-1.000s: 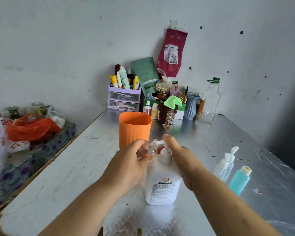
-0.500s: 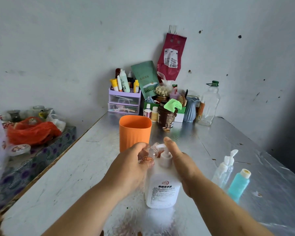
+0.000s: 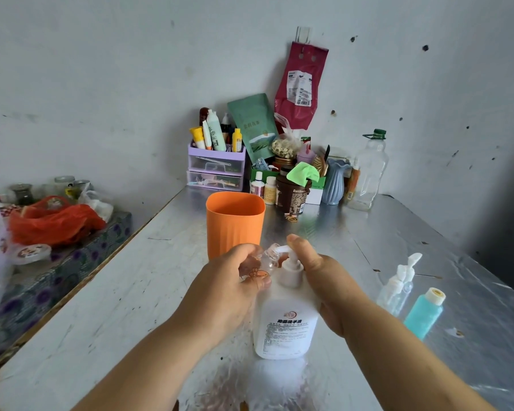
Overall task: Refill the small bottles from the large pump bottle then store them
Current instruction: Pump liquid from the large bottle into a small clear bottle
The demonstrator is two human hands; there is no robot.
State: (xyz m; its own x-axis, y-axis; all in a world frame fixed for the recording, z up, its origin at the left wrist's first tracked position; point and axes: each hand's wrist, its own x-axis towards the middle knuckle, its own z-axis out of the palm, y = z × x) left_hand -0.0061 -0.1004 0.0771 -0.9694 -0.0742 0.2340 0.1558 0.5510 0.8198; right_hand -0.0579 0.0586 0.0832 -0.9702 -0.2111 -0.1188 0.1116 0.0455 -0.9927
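- Head view, nearest: pump bottle [image 3: 285, 321] upright on the bench [image 3: 116, 307], toward the front edge and about mid-width. Likely heavy and steady on its broad base, stiff-walled, smooth, perhaps slippery if soapy.
- Just above: right hand [image 3: 324, 280] wrapped on that bottle's right shoulder, thumb pressed on the pump head. A sound place to hold, bracing the bottle for a straight push down.
- Beside the spout: left hand [image 3: 229, 289] gripping the small bottle [image 3: 261, 262], clear and tilted, mouth at the nozzle tip; touching or not, cannot tell. Light, thin-walled, easily squeezed or knocked off line. Best pinched round the body, mouth left free.
- Toward the right edge: spray bottle [image 3: 398, 286] and teal bottle [image 3: 423, 314], close together and untouched. Light and tippy, judging by shape.
- Farther, mid-bench: orange cup [image 3: 235, 223], open-topped, probably the store.
- Back corner: clutter [image 3: 291, 185] of tubes, jars and pouches.
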